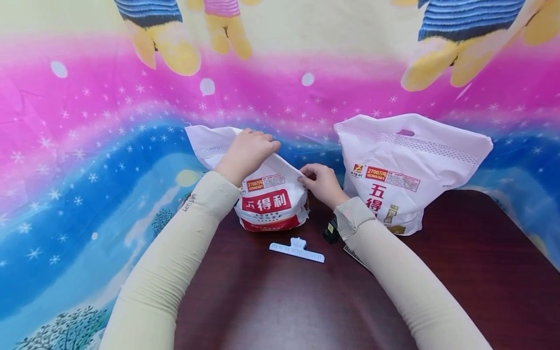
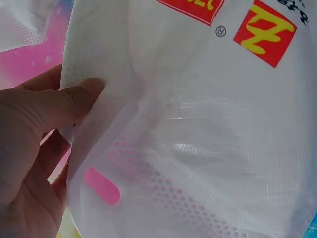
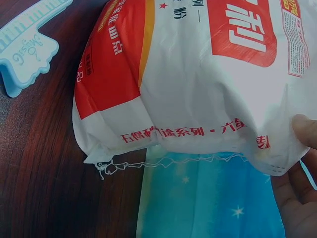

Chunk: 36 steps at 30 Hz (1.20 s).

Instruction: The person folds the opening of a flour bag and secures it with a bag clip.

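Note:
A white flour bag (image 1: 268, 201) with red printing stands on the table, its top slumped to one side. My left hand (image 1: 249, 151) holds the bag's upper edge; in the left wrist view the thumb lies on the white material (image 2: 198, 124) and the other fingers go behind it. My right hand (image 1: 324, 185) pinches the bag's right side, and the right wrist view shows the thumb on the printed face near the stitched side seam. In front of the bag lies a light blue wide clip (image 1: 297, 250), touched by neither hand.
Right of the hands stands a second white bag (image 1: 385, 165) with a handle slot, upright. A small black object (image 1: 331, 231) and a flat dark-marked item (image 1: 355, 255) lie partly behind the right sleeve. A printed cloth (image 1: 262, 92) hangs behind the dark wooden table (image 1: 262, 301).

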{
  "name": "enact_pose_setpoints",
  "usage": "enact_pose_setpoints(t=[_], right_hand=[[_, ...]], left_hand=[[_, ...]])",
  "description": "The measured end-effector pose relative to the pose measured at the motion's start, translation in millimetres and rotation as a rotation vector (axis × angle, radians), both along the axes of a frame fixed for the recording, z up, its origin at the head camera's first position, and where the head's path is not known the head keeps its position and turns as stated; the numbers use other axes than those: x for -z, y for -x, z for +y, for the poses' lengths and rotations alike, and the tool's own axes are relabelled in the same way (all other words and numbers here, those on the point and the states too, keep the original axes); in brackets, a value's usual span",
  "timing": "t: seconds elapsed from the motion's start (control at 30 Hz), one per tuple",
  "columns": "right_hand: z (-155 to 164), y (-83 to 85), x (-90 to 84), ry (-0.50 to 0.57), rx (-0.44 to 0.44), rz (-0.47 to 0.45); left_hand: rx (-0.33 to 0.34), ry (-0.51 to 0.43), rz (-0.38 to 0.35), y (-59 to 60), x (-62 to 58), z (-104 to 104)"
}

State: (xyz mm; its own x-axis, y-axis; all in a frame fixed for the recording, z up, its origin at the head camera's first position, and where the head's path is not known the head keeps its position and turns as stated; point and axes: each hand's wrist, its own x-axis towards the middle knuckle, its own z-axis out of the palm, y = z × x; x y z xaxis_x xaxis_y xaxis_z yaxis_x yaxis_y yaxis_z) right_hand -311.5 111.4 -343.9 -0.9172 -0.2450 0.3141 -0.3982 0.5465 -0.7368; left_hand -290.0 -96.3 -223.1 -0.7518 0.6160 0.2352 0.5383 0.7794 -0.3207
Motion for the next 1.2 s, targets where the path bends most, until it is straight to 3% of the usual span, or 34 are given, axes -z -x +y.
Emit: enact_pose_setpoints(t=[0.47,0.87,1.2], right_hand=[[2.8,0.2,1.3,-0.007,0.009,-0.015],[5.4,-2.0,5.9,0.013,0.007,-0.028],[8.1,1.3,9.9,0.015,0.013,-0.002]], left_hand=[[-0.020,-0.044,0.027,-2.9,-10.6,-12.8],[-0.057,-0.070,-0.014,-6.4,-14.4,-19.0],[-0.077,-0.075,0.012,-7.6,-21.4,-21.3]])
